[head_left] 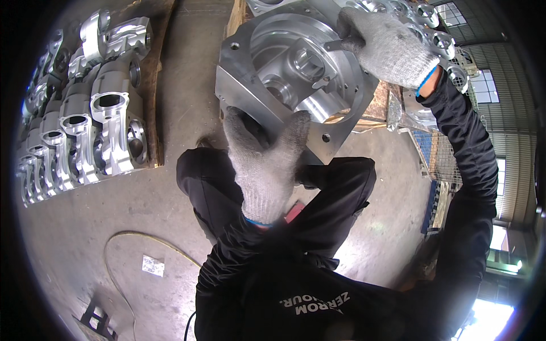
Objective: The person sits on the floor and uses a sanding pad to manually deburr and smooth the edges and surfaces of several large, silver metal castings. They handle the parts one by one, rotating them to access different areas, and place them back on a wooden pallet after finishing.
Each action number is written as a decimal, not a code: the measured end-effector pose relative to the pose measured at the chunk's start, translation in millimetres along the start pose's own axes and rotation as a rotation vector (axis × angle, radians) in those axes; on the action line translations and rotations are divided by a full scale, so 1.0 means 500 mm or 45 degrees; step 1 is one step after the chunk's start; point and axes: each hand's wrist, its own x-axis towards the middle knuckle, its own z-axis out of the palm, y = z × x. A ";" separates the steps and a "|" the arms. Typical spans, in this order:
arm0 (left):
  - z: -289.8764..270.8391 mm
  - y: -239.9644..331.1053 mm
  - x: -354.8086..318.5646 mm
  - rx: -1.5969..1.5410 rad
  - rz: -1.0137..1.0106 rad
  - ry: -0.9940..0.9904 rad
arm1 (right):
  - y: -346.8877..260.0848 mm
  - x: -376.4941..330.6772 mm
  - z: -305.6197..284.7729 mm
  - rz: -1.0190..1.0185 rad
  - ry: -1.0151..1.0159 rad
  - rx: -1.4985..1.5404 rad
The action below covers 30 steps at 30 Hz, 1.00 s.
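**Tool worked inside a machined housing, braced from below**

Nearest the camera, at the bottom of the frame, is the person's dark jacket, with bent knees in dark trousers above it at centre. From there the left hand [264,165], in a grey knit glove, reaches up to the lower edge of the housing [244,79]. Its fingers are spread wide and pressed against the metal face, thumb out to the right, bracing rather than gripping.

The housing is a large, bright aluminium block in the upper centre, tilted toward the camera, with a round recess and several bores. The right hand [389,48], gloved too, sits at the upper right over its rim, fingers curled tight round a slim metal tool [336,45] whose tip points left into the recess.

The step looks like scraping or deburring an inner edge. The next stroke calls for a steady brace from the left hand and a light, controlled pull of the tool along the edge.

Farther off, rows of smaller castings [108,113] stand on a board at the upper left, and a hose [122,236] loops on the concrete floor [170,68].
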 end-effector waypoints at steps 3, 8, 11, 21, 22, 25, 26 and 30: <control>0.000 0.002 -0.001 -0.017 -0.008 -0.016 | -0.002 0.002 0.001 0.067 -0.012 0.125; 0.003 0.001 0.001 -0.019 -0.004 -0.005 | -0.006 0.001 0.019 0.163 0.064 0.058; 0.003 -0.006 -0.001 0.008 0.017 0.010 | 0.035 -0.010 0.034 0.005 -0.022 -0.167; -0.002 -0.006 0.004 0.005 0.012 -0.008 | 0.004 -0.021 0.034 0.069 0.172 -0.071; 0.000 -0.007 0.002 0.010 0.028 -0.020 | 0.038 -0.026 0.049 -0.008 0.164 -0.171; 0.003 -0.005 0.002 -0.022 0.050 -0.024 | 0.023 -0.024 0.028 0.055 -0.013 0.003; 0.001 -0.002 0.000 -0.036 0.059 -0.017 | 0.004 -0.018 0.017 0.083 0.003 0.113; -0.005 -0.007 0.003 0.048 0.047 -0.011 | -0.011 -0.015 0.019 0.068 0.112 0.288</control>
